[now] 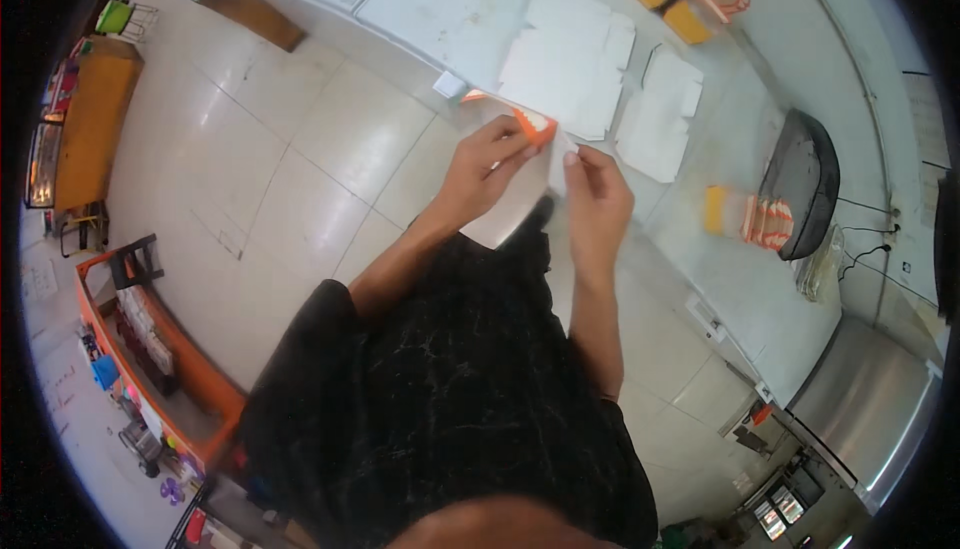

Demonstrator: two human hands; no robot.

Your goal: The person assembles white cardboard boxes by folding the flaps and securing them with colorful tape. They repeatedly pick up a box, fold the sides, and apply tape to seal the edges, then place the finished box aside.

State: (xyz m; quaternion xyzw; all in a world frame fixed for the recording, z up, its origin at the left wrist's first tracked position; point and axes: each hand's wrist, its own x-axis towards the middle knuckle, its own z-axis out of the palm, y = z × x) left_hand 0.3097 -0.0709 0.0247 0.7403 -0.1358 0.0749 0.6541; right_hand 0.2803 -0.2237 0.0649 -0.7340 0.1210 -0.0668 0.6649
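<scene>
Work in hand: folding a small orange-and-white flat cardboard carton blank (535, 129), held in the air above the near edge of the long white worktop (440, 9).
Doing it well: it looks wise to keep each crease pinched close to the fold line, and to steady the panel with one hand while the other bends the flap, so the card does not buckle.
Left hand (485, 169): forearm rising from below, wrist bent, fingers curled and pinching the orange corner of the blank.
Right hand (597, 194): forearm nearly upright, fingertips pressed together on the white flap's edge, just beside the left hand.
Nearby: flat white carton blanks (565, 64) lie on the worktop beyond; folded orange cartons (750, 217) are well apart at right.
</scene>
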